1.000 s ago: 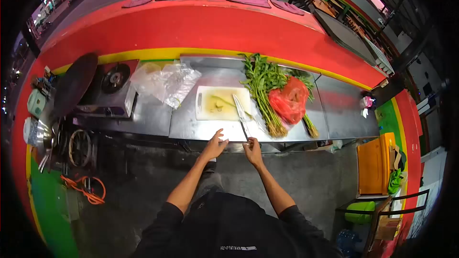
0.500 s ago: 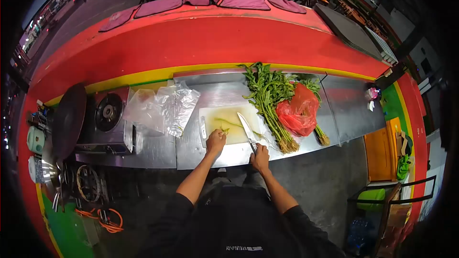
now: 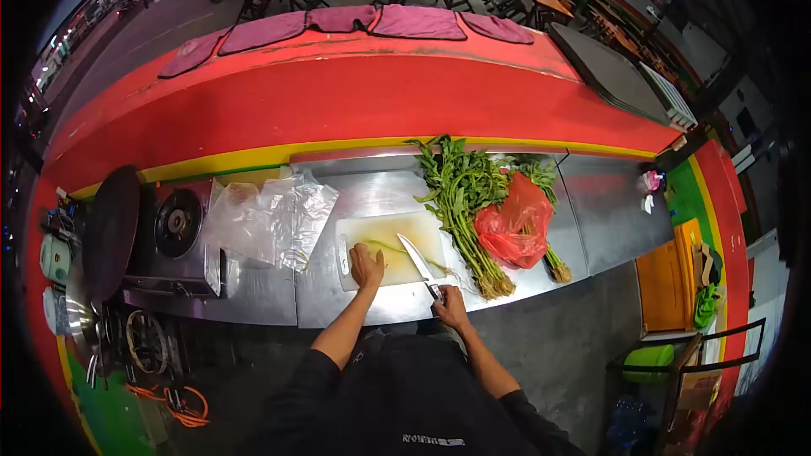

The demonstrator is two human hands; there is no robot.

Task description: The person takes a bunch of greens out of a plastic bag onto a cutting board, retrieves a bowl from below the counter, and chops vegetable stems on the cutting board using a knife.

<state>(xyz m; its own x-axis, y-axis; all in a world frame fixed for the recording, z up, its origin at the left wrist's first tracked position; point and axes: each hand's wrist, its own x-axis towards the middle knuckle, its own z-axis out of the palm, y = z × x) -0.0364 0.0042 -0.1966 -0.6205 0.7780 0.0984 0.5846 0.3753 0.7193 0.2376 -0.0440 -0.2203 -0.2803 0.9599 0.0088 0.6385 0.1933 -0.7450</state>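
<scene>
A white cutting board (image 3: 346, 280) lies on the steel counter, with a long green stem (image 3: 383, 245) across it. My left hand (image 3: 367, 267) rests on the board's left part, fingers drawn together by the stem's left end; whatever is under them is hidden. My right hand (image 3: 452, 307) is wrapped around the dark handle of a kitchen knife (image 3: 416, 257). The blade slants up and left over the board and lies across the stem. Right of the board are leafy greens (image 3: 460, 194) with roots still attached, partly covered by a red plastic bag (image 3: 515, 228).
Clear plastic bags (image 3: 274, 215) lie left of the board, next to a gas stove (image 3: 177, 224) and a large dark pan (image 3: 114, 232). A red wall (image 3: 338, 101) with pink cloths (image 3: 418, 22) on top bounds the counter's far side. An orange cabinet (image 3: 663, 287) stands at right.
The view has shifted, so the counter appears lower and farther left. My left hand has moved slightly away from me over the board, covering the green bits at its fingertips. The knife stays in my right hand.
</scene>
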